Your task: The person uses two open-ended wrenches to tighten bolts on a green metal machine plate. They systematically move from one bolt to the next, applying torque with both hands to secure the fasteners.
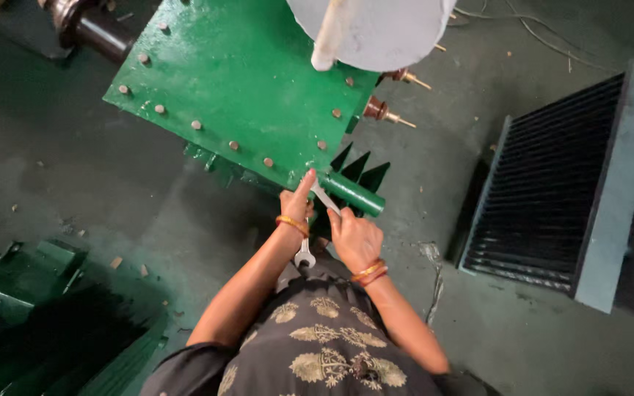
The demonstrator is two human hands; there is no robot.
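Nearest the camera were the person's two forearms, reaching out over a dark patterned garment. Each wrist wore bangles: one gold band on the left, two orange-and-gold ones on the right.

The right hand [356,238] had its grip closed around one metal spanner [317,220], whose shaft ran slantwise from an open-ended jaw hanging just below the left wrist up to the corner of the green lid. The upper end of the spanner lay beyond the right grip, up and to the left of it, while the lower jaw hung on the near side, between the two wrists.

The left hand [296,202] rested just beside the spanner's upper end, its grip loosely folded on nothing that could be made out, with one finger stretched forward and its tip touching the near edge of the green lid [236,81].

Just beyond the hands, one short green pipe stub [354,194] jutted from the tank's corner, with three dark fin tips standing behind it.

Farther out, the flat lid carried about thirteen visible bolt heads along its edges. Two brown bushings [387,111] with brass studs stuck out past its right edge.

On the floor [442,169] to the right lay one grey finned radiator panel [552,191], well apart from the hands.
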